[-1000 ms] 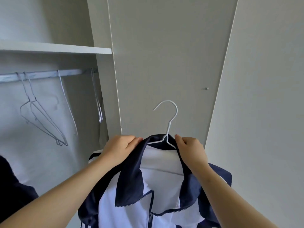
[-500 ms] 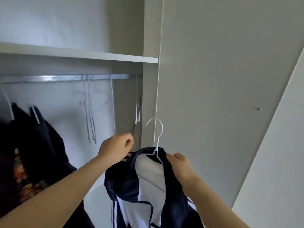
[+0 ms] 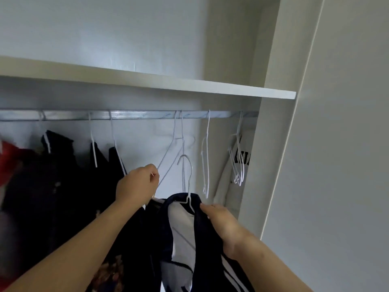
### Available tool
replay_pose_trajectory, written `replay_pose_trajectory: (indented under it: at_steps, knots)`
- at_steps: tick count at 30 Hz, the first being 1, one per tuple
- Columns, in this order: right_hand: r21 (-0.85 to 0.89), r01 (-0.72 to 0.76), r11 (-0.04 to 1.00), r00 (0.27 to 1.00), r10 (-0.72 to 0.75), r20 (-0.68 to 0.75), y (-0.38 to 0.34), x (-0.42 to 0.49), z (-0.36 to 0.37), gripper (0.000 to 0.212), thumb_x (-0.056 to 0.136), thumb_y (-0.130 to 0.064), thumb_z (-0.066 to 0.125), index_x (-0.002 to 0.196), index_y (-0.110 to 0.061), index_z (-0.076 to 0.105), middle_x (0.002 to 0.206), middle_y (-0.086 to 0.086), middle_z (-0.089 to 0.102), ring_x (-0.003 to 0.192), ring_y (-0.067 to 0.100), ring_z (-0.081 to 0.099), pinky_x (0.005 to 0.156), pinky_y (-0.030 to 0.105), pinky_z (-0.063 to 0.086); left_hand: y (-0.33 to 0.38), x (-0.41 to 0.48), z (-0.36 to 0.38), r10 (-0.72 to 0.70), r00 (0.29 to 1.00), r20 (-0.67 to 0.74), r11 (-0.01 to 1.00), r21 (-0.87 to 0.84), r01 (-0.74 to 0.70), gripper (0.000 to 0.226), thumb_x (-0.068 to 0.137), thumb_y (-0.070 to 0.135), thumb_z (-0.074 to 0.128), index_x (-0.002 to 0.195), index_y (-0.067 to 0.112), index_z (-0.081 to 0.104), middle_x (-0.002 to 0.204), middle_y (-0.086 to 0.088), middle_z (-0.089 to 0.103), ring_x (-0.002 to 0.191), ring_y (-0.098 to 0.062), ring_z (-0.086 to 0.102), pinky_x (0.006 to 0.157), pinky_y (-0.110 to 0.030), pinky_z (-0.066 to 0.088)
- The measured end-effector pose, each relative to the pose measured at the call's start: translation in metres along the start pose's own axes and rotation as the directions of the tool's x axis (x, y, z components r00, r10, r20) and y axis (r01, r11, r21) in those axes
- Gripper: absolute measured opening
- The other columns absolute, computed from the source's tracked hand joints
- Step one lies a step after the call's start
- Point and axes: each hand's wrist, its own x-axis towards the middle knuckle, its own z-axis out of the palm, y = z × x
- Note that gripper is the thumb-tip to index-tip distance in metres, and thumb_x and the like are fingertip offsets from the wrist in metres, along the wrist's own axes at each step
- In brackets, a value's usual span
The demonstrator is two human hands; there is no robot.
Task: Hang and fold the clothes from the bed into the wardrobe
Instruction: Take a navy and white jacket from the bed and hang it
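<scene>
A navy and white zip jacket [image 3: 181, 232] hangs on a white wire hanger [image 3: 188, 175] that I hold up inside the wardrobe, its hook below the metal rail [image 3: 130, 114]. My right hand [image 3: 221, 220] grips the jacket's navy collar and shoulder on the right side. My left hand [image 3: 139, 184] is curled, pinching the lower wire of an empty hanger [image 3: 170, 157] that hangs from the rail. The jacket's lower part runs out of the frame.
Dark garments [image 3: 63, 186] and a red one [image 3: 8, 159] hang at the left of the rail. Several empty white hangers [image 3: 206, 161] hang to the right, near a white printed garment [image 3: 242, 159]. A white shelf [image 3: 189, 85] sits above; the wardrobe door [image 3: 336, 144] stands at right.
My view has swung left and up into the wardrobe. The jacket on its hanger has moved toward the rail, and my left hand has left the collar and taken hold of an empty hanger.
</scene>
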Motion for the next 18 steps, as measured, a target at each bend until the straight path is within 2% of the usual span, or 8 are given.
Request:
replay_pose_trajectory:
  at_steps: [3, 5, 7, 9, 10, 14, 18]
  knots:
    - [-0.007, -0.043, 0.999, 0.998, 0.043, 0.054, -0.006, 0.020, 0.024, 0.037, 0.091, -0.034, 0.050, 0.111, -0.003, 0.056, 0.092, 0.012, 0.055, 0.077, 0.023, 0.054, 0.066, 0.029, 0.044, -0.015, 0.010, -0.008, 0.067, 0.992, -0.109, 0.996, 0.062, -0.060, 0.012, 0.087, 0.019, 0.051, 0.083, 0.021, 0.062, 0.077, 0.006, 0.058, 0.071, -0.020, 0.051, 0.058, -0.026, 0.036]
    - [-0.004, -0.065, 0.998, 0.995, 0.065, 0.069, -0.008, 0.032, 0.038, 0.036, 0.092, -0.034, 0.050, 0.111, -0.003, 0.056, 0.091, 0.012, 0.055, 0.075, 0.023, 0.054, 0.065, 0.029, 0.045, -0.030, 0.019, -0.013, 0.140, 0.980, -0.142, 0.986, 0.111, -0.125, 0.012, 0.086, 0.017, 0.053, 0.085, 0.017, 0.065, 0.081, 0.000, 0.063, 0.080, -0.024, 0.055, 0.062, -0.029, 0.039]
    - [-0.010, -0.083, 0.996, 0.994, 0.084, 0.076, -0.007, 0.039, 0.048, 0.032, 0.093, -0.033, 0.049, 0.108, -0.005, 0.057, 0.090, 0.012, 0.056, 0.074, 0.022, 0.054, 0.066, 0.030, 0.045, -0.045, 0.026, -0.014, 0.169, 0.982, -0.081, 0.974, 0.169, -0.154, 0.013, 0.086, 0.017, 0.055, 0.093, 0.016, 0.066, 0.090, -0.001, 0.065, 0.091, -0.025, 0.056, 0.071, -0.033, 0.042]
    - [-0.010, -0.092, 0.996, 0.992, 0.093, 0.084, -0.003, 0.044, 0.055, 0.030, 0.093, -0.032, 0.049, 0.106, -0.006, 0.057, 0.091, 0.013, 0.055, 0.076, 0.023, 0.054, 0.066, 0.030, 0.044, -0.059, 0.031, -0.011, 0.137, 0.991, -0.012, 0.976, 0.171, -0.133, 0.016, 0.086, 0.017, 0.055, 0.098, 0.016, 0.065, 0.100, -0.001, 0.064, 0.099, -0.024, 0.054, 0.077, -0.033, 0.041]
    - [-0.012, -0.098, 0.995, 0.992, 0.099, 0.083, 0.000, 0.046, 0.056, 0.030, 0.092, -0.032, 0.050, 0.106, -0.006, 0.057, 0.092, 0.013, 0.055, 0.077, 0.024, 0.054, 0.068, 0.030, 0.044, -0.063, 0.031, -0.008, 0.112, 0.994, -0.005, 0.983, 0.145, -0.110, 0.017, 0.085, 0.014, 0.056, 0.098, 0.015, 0.066, 0.105, -0.002, 0.063, 0.103, -0.024, 0.052, 0.080, -0.033, 0.040]
    - [-0.013, -0.158, 0.987, 0.979, 0.158, 0.126, 0.013, 0.040, 0.056, 0.032, 0.089, -0.033, 0.053, 0.105, -0.006, 0.058, 0.091, 0.012, 0.056, 0.078, 0.023, 0.055, 0.069, 0.030, 0.046, -0.068, 0.023, -0.002, 0.007, 0.992, -0.123, 1.000, 0.009, -0.006, 0.020, 0.083, -0.001, 0.055, 0.097, 0.008, 0.066, 0.131, -0.009, 0.048, 0.123, -0.030, 0.038, 0.095, -0.036, 0.035]
    - [0.001, -0.173, 0.985, 0.972, 0.171, 0.162, 0.027, 0.023, 0.053, 0.020, 0.091, -0.031, 0.052, 0.094, -0.011, 0.056, 0.076, 0.007, 0.054, 0.061, 0.016, 0.053, 0.055, 0.023, 0.045, -0.065, 0.003, -0.002, -0.118, 0.988, -0.103, 0.978, -0.185, 0.098, 0.021, 0.089, -0.002, 0.046, 0.101, 0.004, 0.062, 0.135, -0.008, 0.039, 0.118, -0.024, 0.045, 0.086, -0.023, 0.032]
